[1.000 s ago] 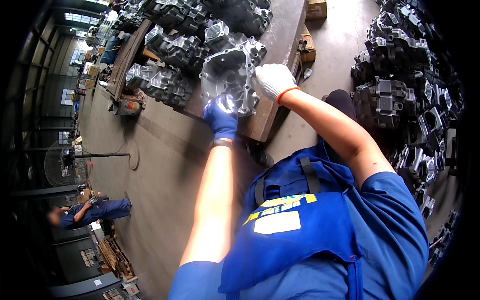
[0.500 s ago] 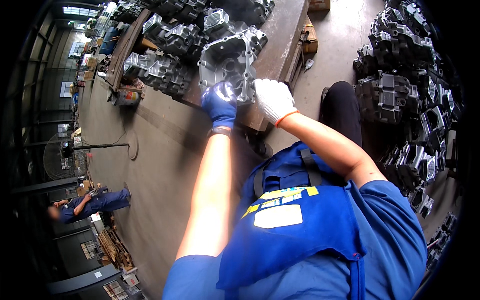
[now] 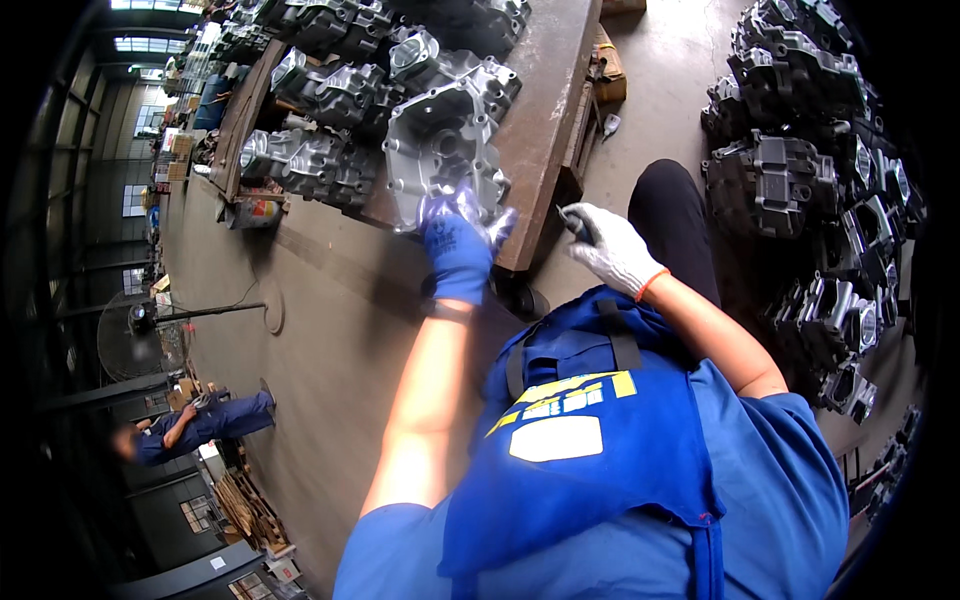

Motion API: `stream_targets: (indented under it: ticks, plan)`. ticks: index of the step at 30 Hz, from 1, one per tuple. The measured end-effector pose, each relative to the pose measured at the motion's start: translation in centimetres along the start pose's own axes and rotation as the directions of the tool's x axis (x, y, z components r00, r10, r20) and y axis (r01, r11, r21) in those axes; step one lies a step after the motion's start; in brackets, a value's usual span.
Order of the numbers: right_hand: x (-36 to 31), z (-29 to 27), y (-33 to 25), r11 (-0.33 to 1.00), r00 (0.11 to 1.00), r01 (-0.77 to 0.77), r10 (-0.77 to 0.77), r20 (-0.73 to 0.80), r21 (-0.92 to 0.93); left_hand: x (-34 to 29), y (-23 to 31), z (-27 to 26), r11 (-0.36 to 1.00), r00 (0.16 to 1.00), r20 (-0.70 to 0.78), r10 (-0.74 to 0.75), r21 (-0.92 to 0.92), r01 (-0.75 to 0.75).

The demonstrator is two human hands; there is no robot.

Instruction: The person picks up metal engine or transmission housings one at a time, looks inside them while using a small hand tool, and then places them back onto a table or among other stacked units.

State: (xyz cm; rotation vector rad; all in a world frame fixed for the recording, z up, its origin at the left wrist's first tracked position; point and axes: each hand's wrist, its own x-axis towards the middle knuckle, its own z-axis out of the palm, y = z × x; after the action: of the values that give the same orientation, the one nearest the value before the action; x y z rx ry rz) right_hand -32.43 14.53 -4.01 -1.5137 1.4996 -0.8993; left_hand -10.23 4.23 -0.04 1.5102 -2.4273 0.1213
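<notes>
A silver cast-metal housing (image 3: 400,170), open-faced with a flanged rim, stands at the near end of the bench. My left hand (image 3: 460,245), in a blue glove, grips its near rim, the fingers at the rim and the thumb out to the right. In a white knitted glove, my right hand (image 3: 612,245) is closed around a small dark-handled tool (image 3: 578,226) with a short thin metal tip. That hand is off to the right of the housing, apart from it and above the floor beside my knee. The tool's exact kind is hard to make out.
More castings (image 3: 325,85) crowd the brown bench (image 3: 545,130) behind the housing. Stacked castings (image 3: 780,185) rise on my right. Cardboard boxes (image 3: 608,70) sit beside the bench. A floor fan (image 3: 140,320) and another person (image 3: 205,425) are far left.
My right hand has drawn back from the housing to the right, bringing the dark tool into sight. My left hand has shifted slightly down and right, its thumb now spread. The housing appears a little tilted.
</notes>
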Motion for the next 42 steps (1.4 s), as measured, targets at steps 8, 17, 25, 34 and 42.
stream_targets:
  ticks: [8, 17, 25, 34, 42]
  plan:
    - [-1.2, -2.0, 0.1, 0.992, 0.987, 0.072, -0.056, -0.152, 0.104, 5.7, -10.2, -1.2, 0.953, 0.97, -0.174, 0.17, -0.22, -0.206]
    - [-9.9, -12.4, -2.6, 0.798, 0.978, 0.131, -0.009, -0.206, 0.589, 1.2, 2.6, -12.2, 0.703, 0.969, -0.242, -0.042, -0.697, -0.144]
    - [-20.6, -19.0, -5.4, 0.767, 0.833, 0.316, 0.057, -0.551, 0.558, 5.7, 15.4, -6.0, 0.309, 0.947, 0.035, 0.318, -0.948, -0.069]
    - [-24.8, -21.7, 0.6, 0.826, 0.584, -0.005, 0.46, -0.669, 0.563, 7.2, 27.0, 0.6, -0.006, 0.749, 0.598, 0.287, -0.78, 0.625]
    - [-27.2, -12.4, 16.3, 0.738, 0.28, -0.59, 0.567, -0.774, 0.328, 6.3, 14.2, 0.6, 0.011, 0.745, 0.64, 0.191, -0.76, 0.65]
